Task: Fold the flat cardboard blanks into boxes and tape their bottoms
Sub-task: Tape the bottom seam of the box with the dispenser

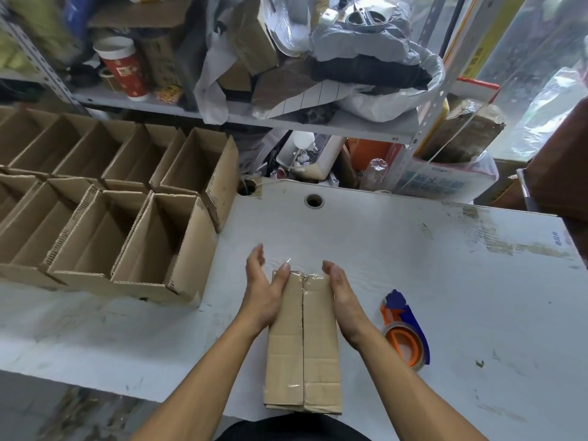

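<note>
A folded cardboard box (pixel 304 351) stands bottom-up on the white table (pixel 413 281) right in front of me, its two flaps meeting along a centre seam covered by clear tape. My left hand (pixel 264 291) lies flat against the box's left side, thumb resting on the top near the far edge. My right hand (pixel 343 297) presses flat against the right side, fingers straight. An orange and blue tape dispenser (pixel 405 332) lies on the table just right of my right forearm.
Two rows of several finished open boxes (pixel 105 211) fill the table's left part. A cluttered metal shelf (pixel 286 119) with bags, a red paper cup (pixel 124 71) and cartons stands behind the table. A cable hole (pixel 314 201) sits at the table's back.
</note>
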